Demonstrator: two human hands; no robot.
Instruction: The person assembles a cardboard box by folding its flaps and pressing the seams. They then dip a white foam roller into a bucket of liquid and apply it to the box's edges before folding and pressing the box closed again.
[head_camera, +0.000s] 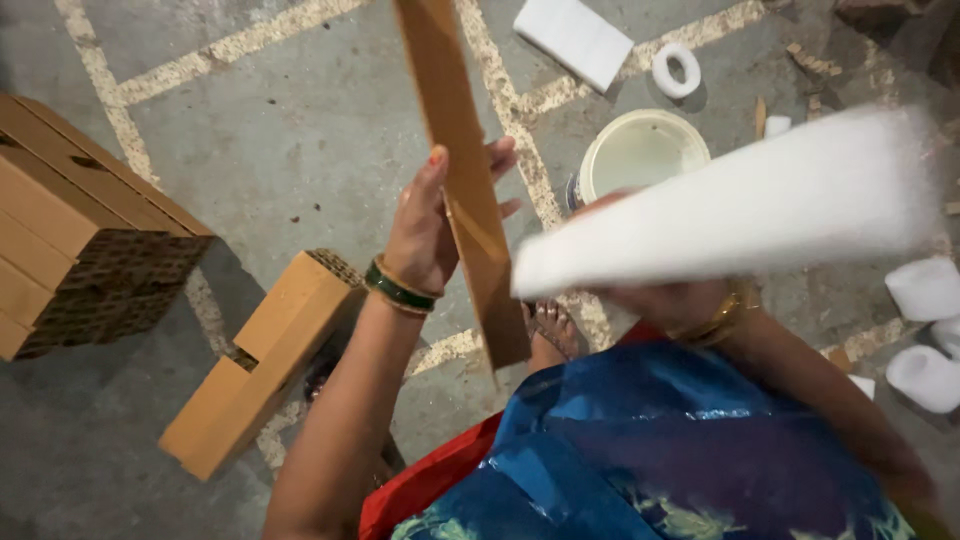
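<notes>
Brown cardboard, folded into a long narrow strip (465, 180), stands nearly upright in the head view, and I see the left hand (430, 225) clasping it about mid-length, thumb on the near face and fingers (500, 155) wrapped behind. The right hand (655, 295) is mostly hidden behind a blurred white foam sheet (740, 195) that it carries; I cannot tell how far its fingers are closed, though the sheet plainly rests in that hand. Sheet and strip sit just beside each other, the sheet's near end by the strip's lower half. On the concrete floor (300, 140) lie a white bucket (640, 150), a tape ring (677, 70), stacked cardboard pieces (80, 230) and another cardboard stack (265, 360).
</notes>
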